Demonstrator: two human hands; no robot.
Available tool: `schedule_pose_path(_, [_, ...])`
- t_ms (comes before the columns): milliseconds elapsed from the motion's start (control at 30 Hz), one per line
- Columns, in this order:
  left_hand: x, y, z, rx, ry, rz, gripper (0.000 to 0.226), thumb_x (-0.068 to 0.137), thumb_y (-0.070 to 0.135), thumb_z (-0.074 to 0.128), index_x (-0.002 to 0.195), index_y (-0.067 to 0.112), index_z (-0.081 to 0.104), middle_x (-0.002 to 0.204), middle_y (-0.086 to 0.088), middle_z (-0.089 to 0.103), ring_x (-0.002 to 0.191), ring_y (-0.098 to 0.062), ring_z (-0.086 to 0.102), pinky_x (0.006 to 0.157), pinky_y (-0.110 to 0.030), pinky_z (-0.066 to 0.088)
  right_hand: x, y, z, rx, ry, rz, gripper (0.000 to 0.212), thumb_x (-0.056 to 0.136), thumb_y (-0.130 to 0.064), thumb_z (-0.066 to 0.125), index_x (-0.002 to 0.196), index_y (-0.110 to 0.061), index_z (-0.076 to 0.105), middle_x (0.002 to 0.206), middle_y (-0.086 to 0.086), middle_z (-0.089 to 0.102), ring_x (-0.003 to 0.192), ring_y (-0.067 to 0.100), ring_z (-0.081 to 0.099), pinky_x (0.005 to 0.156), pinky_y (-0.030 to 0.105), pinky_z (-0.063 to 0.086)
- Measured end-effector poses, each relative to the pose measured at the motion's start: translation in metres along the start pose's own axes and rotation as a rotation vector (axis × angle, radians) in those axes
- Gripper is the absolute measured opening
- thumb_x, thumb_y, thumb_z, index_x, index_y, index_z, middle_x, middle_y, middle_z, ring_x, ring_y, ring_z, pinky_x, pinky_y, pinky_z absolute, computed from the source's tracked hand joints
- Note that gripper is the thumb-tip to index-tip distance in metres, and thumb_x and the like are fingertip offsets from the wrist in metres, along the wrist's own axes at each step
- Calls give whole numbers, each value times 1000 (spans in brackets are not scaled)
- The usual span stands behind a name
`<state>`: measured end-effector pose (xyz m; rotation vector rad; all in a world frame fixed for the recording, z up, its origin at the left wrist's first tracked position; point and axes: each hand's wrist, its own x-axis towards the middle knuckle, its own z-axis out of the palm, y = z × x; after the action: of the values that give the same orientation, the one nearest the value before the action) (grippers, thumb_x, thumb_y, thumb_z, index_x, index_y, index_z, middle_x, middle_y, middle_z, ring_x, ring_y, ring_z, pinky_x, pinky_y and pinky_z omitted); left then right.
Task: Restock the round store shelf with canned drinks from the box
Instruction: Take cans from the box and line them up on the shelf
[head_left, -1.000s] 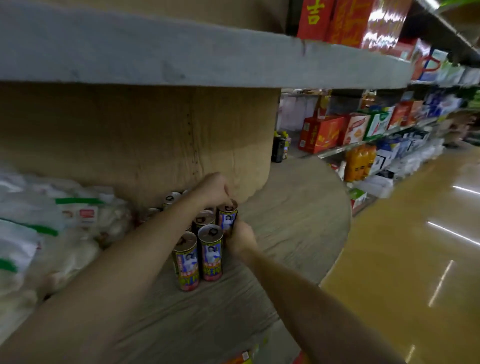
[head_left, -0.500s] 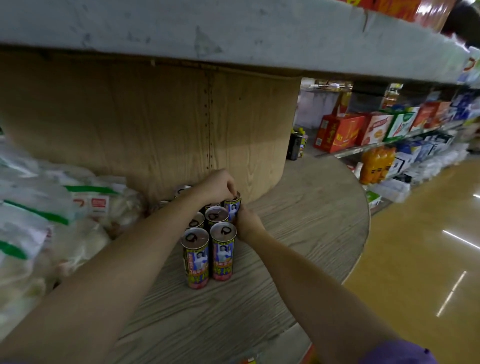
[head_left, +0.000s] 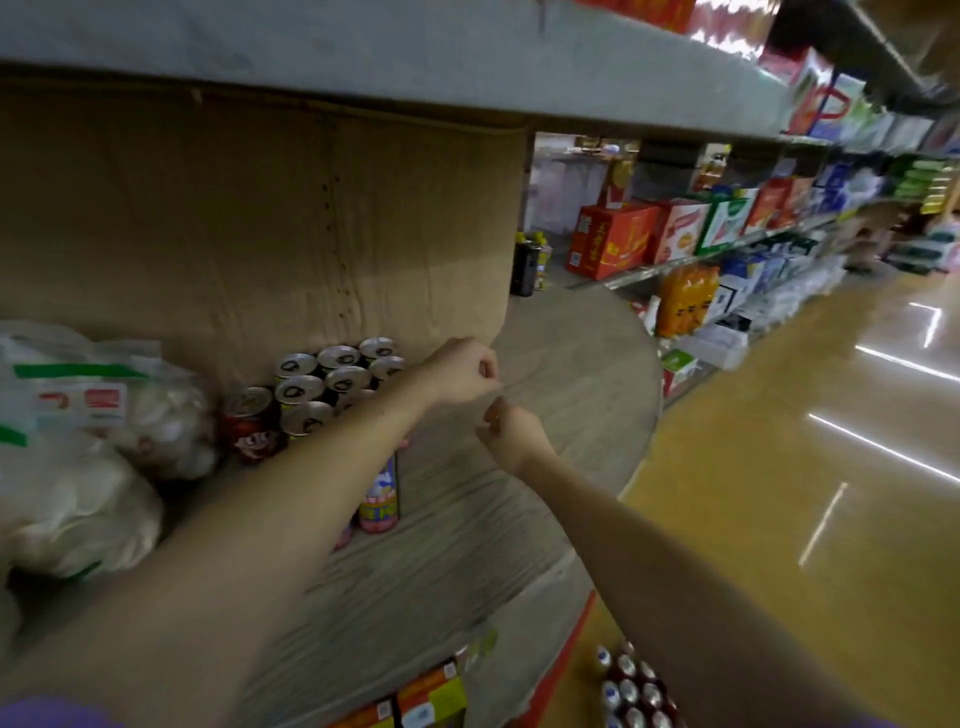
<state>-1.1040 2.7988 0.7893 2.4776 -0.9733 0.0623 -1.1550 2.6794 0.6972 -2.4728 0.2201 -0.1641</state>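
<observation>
Store aisle, round wooden shelf (head_left: 545, 499) with cans (head_left: 332, 379) clustered against its core. Left hand (head_left: 460, 371) and right hand (head_left: 511, 434) hover beside them, fingers curled, holding nothing. Risk: the left forearm, crossing the front cans, could topple them.

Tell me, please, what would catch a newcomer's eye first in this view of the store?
Two bare forearms reach across the frame, the left hand and right hand curled just above the round wooden shelf. Behind the left arm, a cluster of canned drinks stands against the wooden core, beside white bagged goods at the left.
</observation>
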Motion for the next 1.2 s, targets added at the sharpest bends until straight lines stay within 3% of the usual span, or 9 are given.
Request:
schedule_pose_path(200, [23,54,81,-90,-158,42,10,86,16,67,76,15,66,86,-6,68,84,-21,62,80,-36,52,-51,91,-59,-42,134,72,15,92,-19,56,98,-6,60,95,17,69,93,35,63,71,35,43])
schedule_pose_path(300, [29,86,123,-139,-197,66,10,85,10,67,80,2,70,85,-16,70,76,-19,59,75,-36,51,-78,135,-81,-31,165,104,12,90,-15,56,90,-3,60,87,15,67,81,31,62,62,32,39])
schedule_pose_path(400, [30,127,159,-180,-217,65,10,82,7,66,76,0,70,70,-9,62,69,-13,52,63,-29,42,-105,175,-98,-26,183,139,11,89,-12,55,80,-7,57,81,17,67,74,32,61,60,33,39])
schedule_pose_path(600, [26,191,255,-286,-335,-29,13,84,16,65,71,19,65,70,3,62,68,-13,57,62,-27,44,-153,274,-107,50,121,330,9,88,-18,58,87,-11,62,82,13,69,80,35,65,65,35,48])
schedule_pose_path(700, [16,205,313,-268,-412,-102,6,82,14,65,83,10,70,78,-2,63,75,-19,61,62,-24,40,-180,321,-99,70,75,414,12,90,-17,57,94,-8,63,85,13,70,83,34,64,67,35,47])
schedule_pose_path(867, [-19,223,392,-248,-466,-282,10,83,9,62,85,3,69,89,-12,70,86,-25,65,75,-36,52,-229,393,-66,153,-50,540,11,89,-15,52,97,-13,61,86,7,65,78,25,61,63,34,49])
schedule_pose_path(1000, [-47,232,440,-203,-514,-356,9,85,4,58,78,4,63,89,-19,67,81,-26,59,69,-33,43,-259,429,-38,174,-118,524,11,91,-13,53,98,-8,59,92,11,64,85,28,61,59,29,31])
schedule_pose_path(1067, [-63,226,465,-210,-540,-437,9,83,3,57,83,0,65,91,-20,68,87,-31,62,75,-37,48,-269,444,-25,210,-148,547,10,91,-13,54,96,-8,61,94,11,65,89,30,62,62,27,30])
schedule_pose_path(1200, [-101,207,505,-184,-597,-560,12,82,20,59,70,21,58,80,-4,66,81,-27,64,67,-35,48,-288,470,8,313,-196,688,20,89,-13,57,108,-7,60,108,13,64,102,29,59,77,27,38])
